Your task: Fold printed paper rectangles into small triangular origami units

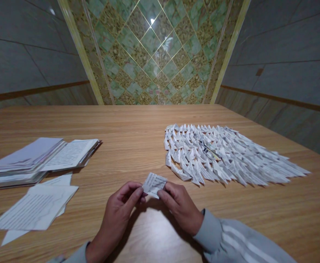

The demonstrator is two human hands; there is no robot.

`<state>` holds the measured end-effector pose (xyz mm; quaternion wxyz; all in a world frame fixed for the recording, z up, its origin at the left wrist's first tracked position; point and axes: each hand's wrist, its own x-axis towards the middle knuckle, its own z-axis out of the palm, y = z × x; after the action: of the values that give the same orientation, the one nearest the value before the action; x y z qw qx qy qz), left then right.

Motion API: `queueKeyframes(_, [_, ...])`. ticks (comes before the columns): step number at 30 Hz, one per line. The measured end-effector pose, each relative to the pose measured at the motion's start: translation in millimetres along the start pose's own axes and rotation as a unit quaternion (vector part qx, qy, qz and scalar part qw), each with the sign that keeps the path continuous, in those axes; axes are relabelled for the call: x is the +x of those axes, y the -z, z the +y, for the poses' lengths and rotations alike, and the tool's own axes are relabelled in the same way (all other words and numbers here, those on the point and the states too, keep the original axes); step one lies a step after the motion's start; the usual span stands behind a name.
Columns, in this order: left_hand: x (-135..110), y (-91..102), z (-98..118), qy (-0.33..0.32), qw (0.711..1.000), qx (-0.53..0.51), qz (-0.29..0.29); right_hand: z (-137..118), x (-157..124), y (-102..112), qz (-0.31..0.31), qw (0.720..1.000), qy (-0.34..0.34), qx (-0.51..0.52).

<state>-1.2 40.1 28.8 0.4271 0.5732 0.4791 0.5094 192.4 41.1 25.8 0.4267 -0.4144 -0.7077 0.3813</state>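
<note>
A small folded piece of printed paper is held just above the table between my two hands. My left hand pinches its left corner between thumb and fingers. On the other side, my right hand grips the right edge, its thumb lying on the near face. The paper looks flat and roughly square, with lines of print on it. Rows of small folded paper boats stand close together to the right, beyond my right hand.
A stack of papers and booklets lies on the left, with an open printed booklet beside it. Nearer me are loose printed sheets. Everything rests on a wooden table, which reaches to a tiled wall.
</note>
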Motion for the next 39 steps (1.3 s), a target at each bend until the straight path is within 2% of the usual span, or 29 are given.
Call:
queueKeyframes(2, [3.4, 7.2, -0.9, -0.111, 0.988, 0.101, 0.026, -1.2, -0.5, 2.1, 0.037, 0.999, -0.006, -0.013])
queueKeyframes(3, [5.5, 11.1, -0.9, -0.178, 0.971, 0.158, 0.036, -2.0, -0.7, 3.7, 0.068, 0.997, -0.001, -0.029])
queueKeyframes(5, [8.7, 17.6, 0.4, -0.273, 0.936, 0.221, 0.031, -4.0, -1.2, 7.0, 0.132, 0.988, 0.032, -0.078])
queueKeyframes(7, [9.4, 19.8, 2.5, -0.367, 0.877, 0.309, 0.004, -6.2, -1.6, 9.0, 0.163, 0.975, 0.086, -0.127])
queueKeyframes(9, [7.2, 16.7, 3.5, -0.408, 0.827, 0.386, -0.036, -7.8, -2.2, 8.8, 0.146, 0.969, 0.13, -0.154])
queueKeyframes(12, [1.2, 6.2, 0.5, -0.376, 0.814, 0.425, -0.127, -6.9, -3.3, 6.1, 0.048, 0.97, 0.151, -0.185])
queueKeyframes(15, [-3.9, -2.8, -5.6, -0.333, 0.819, 0.424, -0.196, -1.7, -4.7, 4.5, -0.05, 0.964, 0.106, -0.241])
queueKeyframes(17, [-5.6, -5.1, -8.5, -0.314, 0.823, 0.422, -0.216, 2.5, -5.7, 5.0, -0.08, 0.956, 0.067, -0.275])
queueKeyframes(25, [4.9, 8.4, -3.8, -0.244, 0.863, 0.352, -0.269, 2.4, -6.2, 8.9, -0.119, 0.941, 0.035, -0.315])
queueKeyframes(31, [16.8, 17.3, -3.4, -0.25, 0.859, 0.328, -0.305, -0.9, -4.9, 10.6, -0.14, 0.936, 0.021, -0.322])
queueKeyframes(39, [17.5, 13.1, -8.7, -0.285, 0.846, 0.351, -0.282, 1.4, -4.1, 12.2, -0.145, 0.93, 0.035, -0.335])
